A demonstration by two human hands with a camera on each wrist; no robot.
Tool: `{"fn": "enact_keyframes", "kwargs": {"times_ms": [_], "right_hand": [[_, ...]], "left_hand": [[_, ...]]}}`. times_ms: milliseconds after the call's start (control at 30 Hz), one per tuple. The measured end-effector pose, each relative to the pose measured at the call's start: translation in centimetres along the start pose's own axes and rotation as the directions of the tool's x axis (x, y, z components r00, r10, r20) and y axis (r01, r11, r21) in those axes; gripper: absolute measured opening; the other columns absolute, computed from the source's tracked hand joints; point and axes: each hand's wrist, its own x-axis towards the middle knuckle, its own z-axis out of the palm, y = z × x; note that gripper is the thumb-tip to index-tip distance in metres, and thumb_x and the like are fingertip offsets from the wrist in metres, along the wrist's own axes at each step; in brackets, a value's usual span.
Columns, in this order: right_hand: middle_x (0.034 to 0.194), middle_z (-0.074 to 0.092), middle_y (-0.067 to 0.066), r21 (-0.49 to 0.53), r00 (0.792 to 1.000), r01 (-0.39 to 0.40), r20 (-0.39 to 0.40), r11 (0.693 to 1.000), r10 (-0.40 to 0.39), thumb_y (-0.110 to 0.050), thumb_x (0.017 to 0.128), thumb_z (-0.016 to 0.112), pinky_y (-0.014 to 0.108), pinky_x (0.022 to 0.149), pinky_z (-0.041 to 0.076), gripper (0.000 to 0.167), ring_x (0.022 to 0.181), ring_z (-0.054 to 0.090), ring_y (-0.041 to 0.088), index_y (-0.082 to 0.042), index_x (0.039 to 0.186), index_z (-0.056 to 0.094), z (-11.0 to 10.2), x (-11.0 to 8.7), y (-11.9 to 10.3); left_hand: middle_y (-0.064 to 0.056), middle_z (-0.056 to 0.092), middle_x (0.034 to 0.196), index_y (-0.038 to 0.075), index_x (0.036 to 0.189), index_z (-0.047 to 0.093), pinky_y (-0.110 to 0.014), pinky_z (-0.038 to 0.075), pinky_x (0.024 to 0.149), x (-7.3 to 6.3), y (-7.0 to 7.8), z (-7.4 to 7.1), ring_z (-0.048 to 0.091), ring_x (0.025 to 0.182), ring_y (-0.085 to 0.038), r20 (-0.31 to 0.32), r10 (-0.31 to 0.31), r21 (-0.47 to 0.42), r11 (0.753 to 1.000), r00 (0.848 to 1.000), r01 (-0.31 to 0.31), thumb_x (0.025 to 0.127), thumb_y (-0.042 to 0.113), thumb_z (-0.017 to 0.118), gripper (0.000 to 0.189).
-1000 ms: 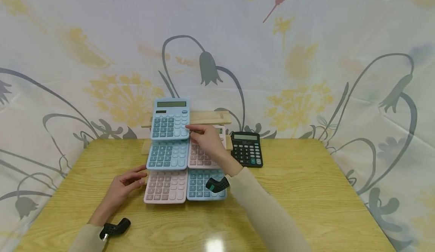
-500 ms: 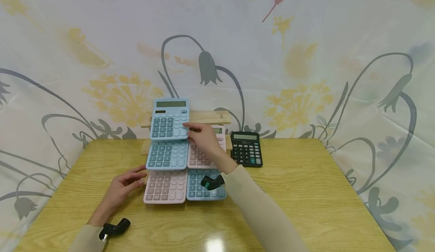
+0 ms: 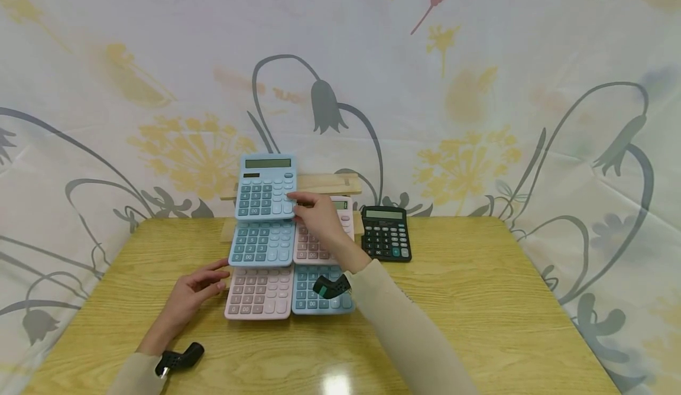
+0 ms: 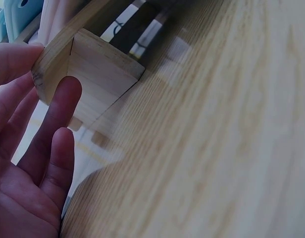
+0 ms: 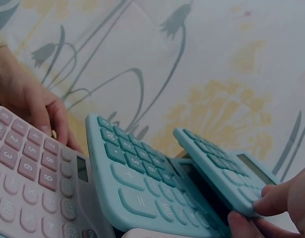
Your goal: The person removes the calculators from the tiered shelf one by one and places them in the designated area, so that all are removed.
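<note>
The upper blue calculator [image 3: 266,185] is at the left of the wooden stand's [image 3: 332,183] top tier, tilted, its long axis running away from the person: screen end toward the patterned backdrop [image 3: 213,58], key end nearer, just above the middle-row blue calculator [image 3: 262,245]. The right hand [image 3: 324,220] pinches its lower right corner; the left hand [image 3: 195,287], fingers loosely extended, touches the stand's left side

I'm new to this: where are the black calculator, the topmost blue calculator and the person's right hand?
Black calculator [image 3: 386,234]: head view, on its keypad.
Topmost blue calculator [image 3: 266,187]: head view, on its upper keys.
Right hand [image 3: 321,214]: head view, on its back.
</note>
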Motion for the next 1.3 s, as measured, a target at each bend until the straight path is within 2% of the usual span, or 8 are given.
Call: {"fn": "enact_keyframes", "kwargs": {"times_ms": [200, 400, 567, 800, 1300], "right_hand": [[0.123, 0.062, 0.006, -0.019, 1.000, 0.000, -0.009, 1.000, 0.000, -0.001, 0.098, 0.059, 0.026, 0.084, 0.054, 0.030, 0.104, 0.062, 0.017, -0.011, 0.124, 0.071, 0.03, -0.15, -0.12], [0.126, 0.061, 0.007, -0.014, 1.000, 0.018, -0.008, 1.000, -0.018, 0.001, 0.097, 0.059, 0.026, 0.084, 0.054, 0.035, 0.107, 0.061, 0.017, -0.009, 0.131, 0.066, 0.01, -0.27, -0.16], [0.127, 0.061, 0.005, -0.019, 1.000, 0.017, -0.015, 1.000, -0.017, 0.000, 0.097, 0.059, 0.025, 0.083, 0.054, 0.034, 0.106, 0.061, 0.017, -0.009, 0.129, 0.066, -0.03, -0.32, -0.16], [0.128, 0.061, 0.004, -0.025, 1.000, 0.016, -0.016, 1.000, -0.017, 0.000, 0.098, 0.059, 0.025, 0.084, 0.054, 0.034, 0.105, 0.062, 0.016, -0.009, 0.129, 0.066, -0.15, -0.40, -0.09], [0.126, 0.060, 0.009, 0.052, 1.000, -0.009, -0.027, 0.999, 0.010, 0.003, 0.097, 0.057, 0.029, 0.083, 0.055, 0.034, 0.104, 0.063, 0.021, -0.006, 0.129, 0.065, -0.25, -0.86, -0.02]], "left_hand": [[0.026, 0.056, 0.128, -0.009, 0.112, 0.069, -0.013, 0.045, 0.085, -0.01, 0.03, 0.00, 0.049, 0.118, 0.011, 0.002, 0.004, -0.014, 1.000, 1.000, -0.004, 0.095, 0.005, 0.066, 0.022], [0.025, 0.057, 0.127, -0.011, 0.112, 0.069, -0.013, 0.046, 0.085, -0.15, 0.35, 0.13, 0.050, 0.118, 0.010, 0.003, 0.021, -0.042, 0.999, 1.000, -0.021, 0.094, 0.000, 0.065, 0.021], [0.025, 0.057, 0.128, -0.011, 0.111, 0.069, -0.014, 0.047, 0.084, -0.19, 0.47, 0.19, 0.050, 0.118, 0.010, 0.003, 0.036, -0.051, 0.998, 0.999, -0.035, 0.094, -0.001, 0.065, 0.020], [0.026, 0.056, 0.128, -0.012, 0.112, 0.068, -0.014, 0.047, 0.084, -0.13, 0.21, 0.05, 0.050, 0.118, 0.010, 0.008, 0.018, -0.053, 0.998, 1.000, -0.018, 0.095, 0.002, 0.065, 0.022], [0.025, 0.056, 0.128, -0.011, 0.111, 0.069, -0.012, 0.045, 0.087, -0.09, -0.03, -0.02, 0.049, 0.119, 0.010, 0.002, 0.013, -0.031, 0.999, 1.000, -0.012, 0.095, 0.003, 0.066, 0.021]]}}
